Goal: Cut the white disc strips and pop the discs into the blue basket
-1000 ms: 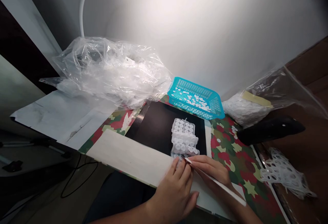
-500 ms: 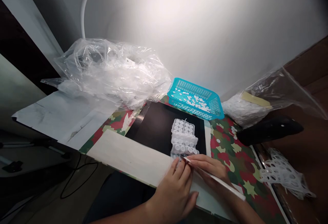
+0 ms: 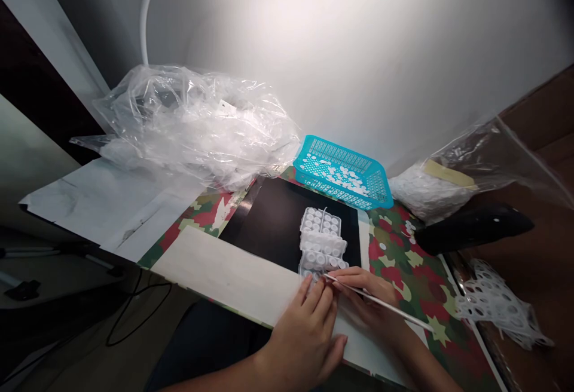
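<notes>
A row of clear plastic trays with round white pieces (image 3: pixel 320 223) runs toward me over a black mat (image 3: pixel 278 216). My left hand (image 3: pixel 307 323) lies with outstretched fingertips on the nearest tray, its thumb held apart. Between the closed fingers of my right hand (image 3: pixel 372 293) is a long, thin white strip (image 3: pixel 394 308). One end of this strip reaches the nearest tray beside my left fingertips; the other points to the lower right. My fingers hide part of the nearest tray.
Loose white pieces lie in a turquoise basket (image 3: pixel 376 192) at the back. A big clear plastic bag (image 3: pixel 201 123) stands at left, another filled bag (image 3: pixel 430 192) at right. Near the right edge are a black object (image 3: pixel 475 227) and white perforated netting (image 3: pixel 497 308). A lamp (image 3: pixel 146 15) arches above.
The white strip has turned in my right hand: its far end has swung up slightly and it now shows a narrower side. My left hand stays nearly where it was.
</notes>
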The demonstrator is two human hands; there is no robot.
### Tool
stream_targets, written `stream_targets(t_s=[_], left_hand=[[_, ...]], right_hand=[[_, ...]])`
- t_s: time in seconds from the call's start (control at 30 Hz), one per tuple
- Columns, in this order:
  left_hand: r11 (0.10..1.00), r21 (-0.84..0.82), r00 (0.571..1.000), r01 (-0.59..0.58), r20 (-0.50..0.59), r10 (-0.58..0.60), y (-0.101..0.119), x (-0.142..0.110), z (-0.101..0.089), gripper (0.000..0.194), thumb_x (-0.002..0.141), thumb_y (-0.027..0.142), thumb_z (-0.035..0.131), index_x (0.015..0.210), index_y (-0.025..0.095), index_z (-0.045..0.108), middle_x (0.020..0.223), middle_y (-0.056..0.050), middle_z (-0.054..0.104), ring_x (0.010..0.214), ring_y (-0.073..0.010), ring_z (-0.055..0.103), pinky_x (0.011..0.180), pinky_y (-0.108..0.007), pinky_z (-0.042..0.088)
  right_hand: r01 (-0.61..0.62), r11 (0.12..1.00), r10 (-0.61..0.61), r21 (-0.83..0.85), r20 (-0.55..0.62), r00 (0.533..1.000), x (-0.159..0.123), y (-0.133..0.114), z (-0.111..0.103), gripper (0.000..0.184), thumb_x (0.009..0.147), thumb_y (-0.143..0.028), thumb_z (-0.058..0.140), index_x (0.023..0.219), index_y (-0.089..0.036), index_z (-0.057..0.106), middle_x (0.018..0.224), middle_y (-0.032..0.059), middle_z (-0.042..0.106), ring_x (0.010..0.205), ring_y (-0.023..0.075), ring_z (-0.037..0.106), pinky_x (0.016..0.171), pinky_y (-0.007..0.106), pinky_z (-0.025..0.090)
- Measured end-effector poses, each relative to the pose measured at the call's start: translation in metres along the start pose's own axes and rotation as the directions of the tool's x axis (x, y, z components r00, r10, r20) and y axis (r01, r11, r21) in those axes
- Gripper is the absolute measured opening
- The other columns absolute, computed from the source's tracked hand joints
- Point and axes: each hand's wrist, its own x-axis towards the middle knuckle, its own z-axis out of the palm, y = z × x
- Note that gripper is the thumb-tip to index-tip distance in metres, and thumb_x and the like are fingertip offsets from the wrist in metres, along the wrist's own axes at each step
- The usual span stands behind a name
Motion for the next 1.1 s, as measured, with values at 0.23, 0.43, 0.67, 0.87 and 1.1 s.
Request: stream_targets(t_s=[0.23,0.43,0.67,0.87,1.1], left_hand=[[1.000,0.008,1.000,0.000,-0.002,0.000,0.000,0.000,-0.001,0.051,0.094,0.041,0.033,0.125,0.006,0.052,0.125,-0.011,0.056,0.121,-0.0274,0.044,0.113,-0.041,0.017],[1.000,0.007,1.000,-0.001,-0.010,0.001,0.000,0.001,-0.002,0.051,0.093,0.041,0.036,0.126,0.005,0.050,0.126,-0.012,0.055,0.122,-0.0277,0.043,0.113,-0.041,0.018],[1.000,-0.028,1.000,0.000,-0.017,0.000,0.001,-0.001,0.000,0.052,0.093,0.040,0.037,0.130,0.005,0.047,0.128,-0.013,0.054,0.123,-0.0282,0.043,0.112,-0.042,0.021],[0.999,-0.035,1.000,0.006,0.009,-0.006,-0.001,-0.001,-0.001,0.055,0.093,0.041,0.036,0.134,0.004,0.042,0.137,-0.015,0.046,0.130,-0.0284,0.036,0.112,-0.040,0.020],[1.000,-0.012,0.999,-0.004,0.042,0.005,-0.001,-0.001,-0.005,0.057,0.095,0.042,0.031,0.136,0.004,0.039,0.137,-0.014,0.046,0.128,-0.0280,0.037,0.112,-0.040,0.017]], right_hand=[[0.033,0.999,-0.033,-0.003,0.045,0.998,0.000,0.000,0.000,0.023,0.085,-0.008,0.055,0.099,-0.023,0.066,0.099,0.0040,0.071,0.086,0.0166,0.069,0.075,0.026,0.058],[0.093,0.992,-0.085,-0.091,0.090,0.992,-0.008,0.008,-0.002,0.031,0.087,-0.009,0.052,0.112,-0.024,0.064,0.107,0.0052,0.069,0.094,0.0168,0.067,0.081,0.025,0.057],[0.098,0.982,-0.070,-0.164,0.168,0.983,-0.008,0.009,-0.001,0.032,0.091,-0.014,0.049,0.120,-0.022,0.060,0.108,0.0049,0.070,0.093,0.0165,0.068,0.084,0.022,0.057],[0.283,0.895,-0.254,-0.344,0.128,0.959,0.001,0.007,0.002,0.038,0.087,-0.003,0.051,0.122,-0.017,0.058,0.109,0.0123,0.068,0.101,0.0205,0.066,0.085,0.029,0.057],[0.059,0.984,-0.058,-0.166,0.014,0.998,0.005,0.000,-0.009,0.023,0.083,-0.006,0.056,0.098,-0.021,0.063,0.093,0.0058,0.071,0.088,0.0195,0.068,0.076,0.030,0.058]])
